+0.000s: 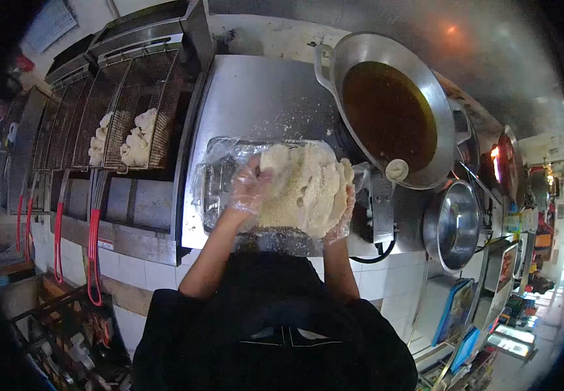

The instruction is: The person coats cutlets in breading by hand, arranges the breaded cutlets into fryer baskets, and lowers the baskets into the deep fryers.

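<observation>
A shallow tray (213, 186) lined with clear plastic sits on the steel counter in front of me. Pale crumb-coated cutlets (308, 186) lie overlapped in a row across its middle and right side. My left hand (250, 189), in a clear plastic glove, grips the left end of the row, thumb over a cutlet (275, 158). My right hand (342, 218), also gloved, is closed round the right end of the row; some of its fingers are hidden behind the cutlets.
Left of the counter is a fryer with wire baskets (145, 78) holding coated pieces (140, 138); red handles (93, 241) stick out. A large wok (391, 107) of brown oil stands at the right, with a ladle (396, 171) at its rim and a steel bowl (458, 225) beyond. Crumbs dot the counter.
</observation>
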Demonstrator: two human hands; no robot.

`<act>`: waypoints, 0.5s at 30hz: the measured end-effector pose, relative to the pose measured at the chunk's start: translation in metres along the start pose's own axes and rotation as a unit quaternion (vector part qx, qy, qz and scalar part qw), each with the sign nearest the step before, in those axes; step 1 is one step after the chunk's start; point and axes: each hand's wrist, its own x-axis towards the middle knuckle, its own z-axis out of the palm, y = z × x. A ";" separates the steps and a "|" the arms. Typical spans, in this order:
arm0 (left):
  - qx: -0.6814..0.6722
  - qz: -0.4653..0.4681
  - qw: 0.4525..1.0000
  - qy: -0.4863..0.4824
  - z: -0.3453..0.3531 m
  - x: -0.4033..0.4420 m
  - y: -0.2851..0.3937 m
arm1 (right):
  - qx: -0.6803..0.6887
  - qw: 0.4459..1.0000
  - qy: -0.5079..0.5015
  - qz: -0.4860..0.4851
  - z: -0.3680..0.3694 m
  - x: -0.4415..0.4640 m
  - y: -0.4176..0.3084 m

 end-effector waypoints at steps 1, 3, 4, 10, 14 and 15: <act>0.049 -0.034 0.998 -0.013 0.008 -0.005 -0.007 | -0.004 1.000 0.002 -0.026 0.008 0.000 0.003; 0.144 -0.100 0.984 -0.036 0.029 -0.016 -0.009 | -0.085 0.996 0.026 0.003 0.003 -0.004 0.010; 0.226 -0.002 0.974 0.005 0.038 -0.020 -0.014 | -0.126 0.991 0.037 0.017 0.000 -0.004 0.012; 0.221 -0.009 0.974 -0.055 0.035 -0.031 -0.017 | -0.028 0.997 0.062 0.038 -0.018 0.006 0.018; 0.443 0.149 0.856 -0.220 -0.007 -0.045 -0.021 | 0.037 0.998 -0.015 0.045 0.000 -0.003 0.021; 0.429 0.100 0.870 -0.220 -0.001 -0.047 0.018 | 0.038 0.998 -0.014 0.046 -0.007 -0.001 0.023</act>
